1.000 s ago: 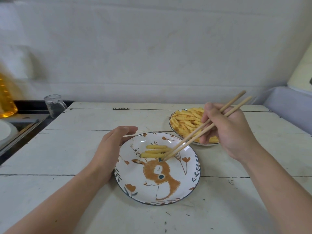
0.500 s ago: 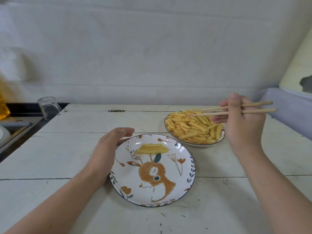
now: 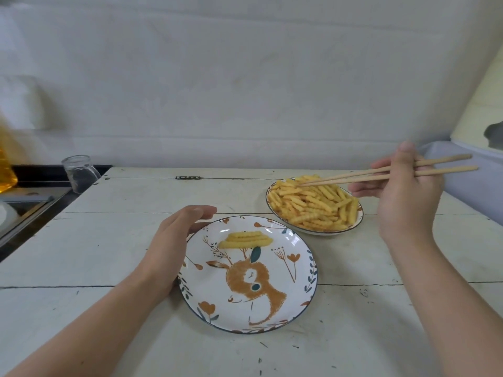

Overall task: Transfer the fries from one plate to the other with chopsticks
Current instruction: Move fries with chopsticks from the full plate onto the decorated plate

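Since 1.0 s ago the chopsticks have left the deer plate and swung back to the far plate, their tips now close together at the back left of the heaped fries. The right hand grips them, fingers curled round both sticks. The left hand rests with relaxed fingers against the deer plate's left rim on the white worktop. 3 moved fries lie together on that plate above the deer's head. A glass jar stands at the far left edge.
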A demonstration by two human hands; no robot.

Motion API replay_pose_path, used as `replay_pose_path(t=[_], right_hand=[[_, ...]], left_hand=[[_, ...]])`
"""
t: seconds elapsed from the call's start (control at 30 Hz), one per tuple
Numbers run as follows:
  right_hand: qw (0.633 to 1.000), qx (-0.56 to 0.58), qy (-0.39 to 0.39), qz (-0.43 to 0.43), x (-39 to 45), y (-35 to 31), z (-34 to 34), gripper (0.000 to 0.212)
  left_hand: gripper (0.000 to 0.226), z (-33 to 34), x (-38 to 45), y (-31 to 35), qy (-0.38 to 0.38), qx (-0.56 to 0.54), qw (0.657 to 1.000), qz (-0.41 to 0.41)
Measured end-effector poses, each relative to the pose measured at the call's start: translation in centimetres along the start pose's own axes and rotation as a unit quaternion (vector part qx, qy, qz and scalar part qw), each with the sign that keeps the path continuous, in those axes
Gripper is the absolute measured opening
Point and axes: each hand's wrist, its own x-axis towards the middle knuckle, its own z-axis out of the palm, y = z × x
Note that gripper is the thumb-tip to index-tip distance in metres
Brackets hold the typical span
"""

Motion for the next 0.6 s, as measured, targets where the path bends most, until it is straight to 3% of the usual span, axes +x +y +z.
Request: replay_pose_path(t=[0.13, 0.3, 0.4, 0.6], right_hand=[[0.98, 0.098, -0.152, 0.082, -1.4, -1.0, 1.2, 0.051], [0.952, 0.028, -0.292, 0.09, -3.7, -0.8, 2.5, 0.046], [0.961, 0.008, -0.271, 0.051, -3.7, -0.9, 2.4, 0.038], [0.995, -0.022, -0.096, 0.004, -1.8, 0.4, 1.6, 0.033]], left_hand=[[0.037, 0.0, 0.0, 0.1, 0.003, -0.006, 1.0, -0.001], [0.036, 0.0, -0.1, 0.1, -0.002, -0.009, 1.0, -0.005], [0.037, -0.1, -0.1, 0.2, -0.002, -0.006, 1.0, -0.004], [0.036, 0.0, -0.1, 0.2, -0.005, -0.006, 1.0, -0.004]])
